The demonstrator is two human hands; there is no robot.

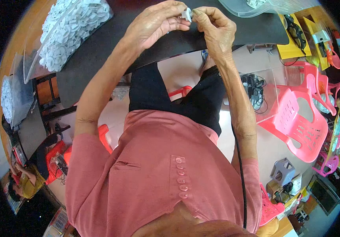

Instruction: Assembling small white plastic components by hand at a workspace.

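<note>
A small white plastic part [186, 14] is pinched between both hands above the dark tabletop [170, 41]. Left hand [156, 23] and right hand [213, 25] each keep a narrow grip on it. A clear bag of white parts [69, 29] lies well left.

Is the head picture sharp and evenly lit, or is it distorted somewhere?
Head view: daylight is even and soft; the hands and small white part look sharp; fisheye bends the black table edge; corners are black.

A small white plastic piece [186, 14] sits pinched between fingertips above the dark mat.
</note>
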